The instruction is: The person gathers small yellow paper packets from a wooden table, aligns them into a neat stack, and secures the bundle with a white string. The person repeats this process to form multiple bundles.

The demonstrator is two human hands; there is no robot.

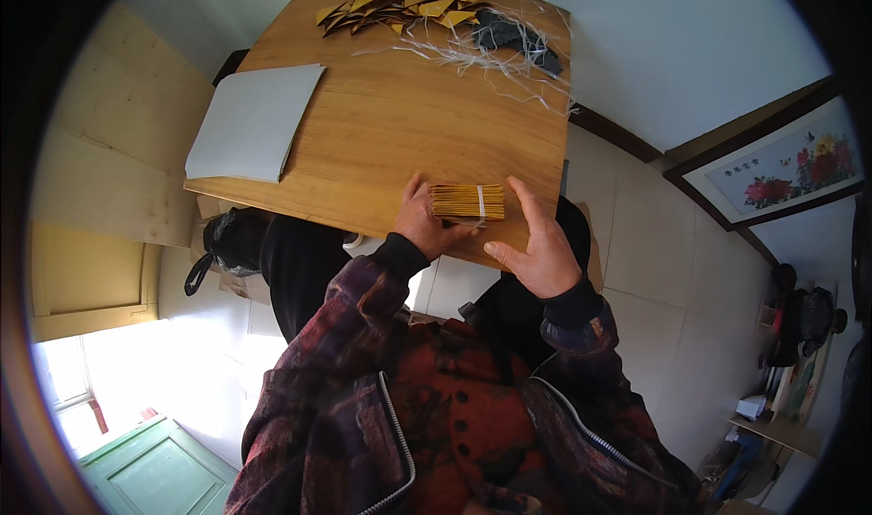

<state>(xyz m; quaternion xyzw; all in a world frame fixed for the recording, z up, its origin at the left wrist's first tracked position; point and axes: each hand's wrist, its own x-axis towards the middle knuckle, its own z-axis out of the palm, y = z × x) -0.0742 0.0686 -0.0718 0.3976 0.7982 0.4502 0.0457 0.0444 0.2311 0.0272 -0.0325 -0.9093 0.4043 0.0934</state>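
Gripping banded stack — left fingers

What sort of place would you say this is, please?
Probably a room in a home, perhaps used for handwork: there is a framed flower picture, a pile of folded yellow pieces on the wooden table, and a banded bundle in the left hand.

You are wearing a mottled purple-and-red jacket with black cuffs, a silvery zipper edge running at five o'clock. At six o'clock, your rust-red top is showing dark round buttons.
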